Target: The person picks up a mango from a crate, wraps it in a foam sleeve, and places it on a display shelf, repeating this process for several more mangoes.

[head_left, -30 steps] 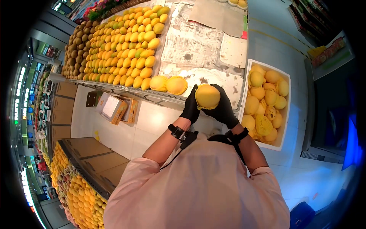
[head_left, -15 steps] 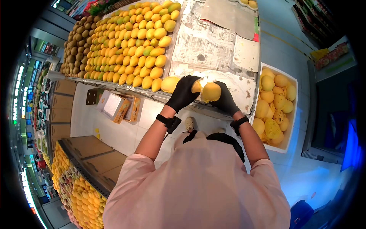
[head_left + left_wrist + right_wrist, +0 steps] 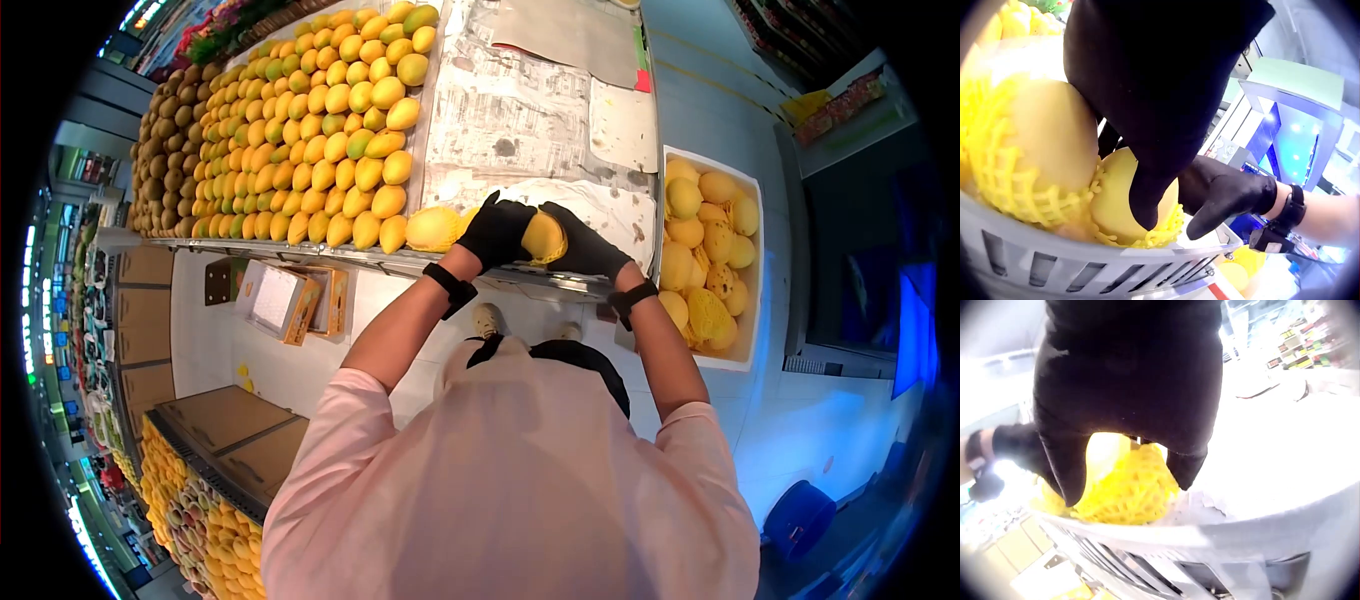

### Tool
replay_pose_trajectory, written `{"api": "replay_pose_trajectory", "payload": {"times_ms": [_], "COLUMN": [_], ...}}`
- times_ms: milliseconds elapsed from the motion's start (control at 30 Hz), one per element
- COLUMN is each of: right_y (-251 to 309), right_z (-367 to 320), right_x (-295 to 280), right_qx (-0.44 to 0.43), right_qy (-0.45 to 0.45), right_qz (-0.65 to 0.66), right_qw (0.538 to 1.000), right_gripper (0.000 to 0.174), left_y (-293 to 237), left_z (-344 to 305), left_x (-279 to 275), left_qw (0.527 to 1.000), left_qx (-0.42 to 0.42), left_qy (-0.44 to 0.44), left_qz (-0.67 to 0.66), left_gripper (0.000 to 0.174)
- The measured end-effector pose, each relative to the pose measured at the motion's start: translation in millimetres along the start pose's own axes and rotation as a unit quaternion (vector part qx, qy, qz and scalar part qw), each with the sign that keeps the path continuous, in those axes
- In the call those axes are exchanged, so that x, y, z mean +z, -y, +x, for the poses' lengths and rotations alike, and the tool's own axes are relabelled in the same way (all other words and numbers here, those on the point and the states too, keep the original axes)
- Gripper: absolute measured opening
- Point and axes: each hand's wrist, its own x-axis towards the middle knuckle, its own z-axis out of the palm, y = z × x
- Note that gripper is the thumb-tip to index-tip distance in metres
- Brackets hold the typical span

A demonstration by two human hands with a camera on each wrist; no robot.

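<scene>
At the front edge of the display stand, both black-gloved hands hold one round yellow melon [image 3: 543, 240] in a yellow foam net. My left hand [image 3: 498, 235] grips its left side, the thumb curled over the fruit in the left wrist view. From the right, my right hand [image 3: 588, 243] grips it with fingers and thumb spread around the net [image 3: 1138, 490]. Close to the left hand sits another netted melon [image 3: 432, 230], larger in the left wrist view, against the grey slatted rim [image 3: 1079, 250]. The left hand partly covers the fruit beside it in the head view.
Rows of mangoes [image 3: 330, 130] fill the stand's left part, with brown round fruit [image 3: 165, 140] beyond. Stained white paper [image 3: 510, 110] covers the right part. A white foam box [image 3: 757, 270] of yellow melons stands right. Cartons [image 3: 275, 300] lie on the floor below.
The melon has gone from in front of the body to the stand's front edge, with its net lower down. The left hand has shifted its grip, and the head view has swung.
</scene>
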Motion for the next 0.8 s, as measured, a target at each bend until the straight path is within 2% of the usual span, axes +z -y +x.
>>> {"api": "replay_pose_trajectory", "payload": {"times_ms": [133,200,267,367,467,567,667,700,800], "right_y": [-6,16,23,9,20,5,-5,-1,-10], "right_z": [-6,-4,-2,-2,-12,-15,-11,-13,-12], "right_x": [-13,-21,-16,1,1,7,0,0,9], "right_qx": [0.052,0.099,0.104,0.138,0.179,0.185,0.166,0.21,0.185], "right_qy": [0.021,0.056,0.041,0.051,0.027,0.026,0.067,0.031,0.025], "right_qz": [0.016,0.025,0.017,0.006,0.058,0.053,0.057,0.026,0.072], "right_qw": [0.998,0.993,0.994,0.989,0.982,0.981,0.982,0.977,0.98], "right_gripper": [0.083,0.081,0.074,0.068,0.068,0.064,0.058,0.054,0.056], "left_y": [-1,-2,-1,-8,-3,-2,-1,-1,6], "left_z": [-1,-3,-4,-2,-8,-8,-7,-7,-7], "left_x": [-6,-4,1,-12,-6,-5,-13,-14,-17], "left_qw": [1.0,1.0,1.0,0.999,0.999,0.999,0.999,0.999,0.998], "left_qx": [0.006,0.013,0.027,0.005,0.039,0.017,0.023,0.021,0.021], "left_qy": [0.002,0.0,-0.012,0.042,-0.002,0.016,0.037,0.04,0.029], "left_qz": [0.008,0.009,0.009,0.004,0.013,0.022,0.021,0.009,-0.046], "left_gripper": [0.058,0.058,0.057,0.058,0.058,0.06,0.06,0.062,0.07]}}
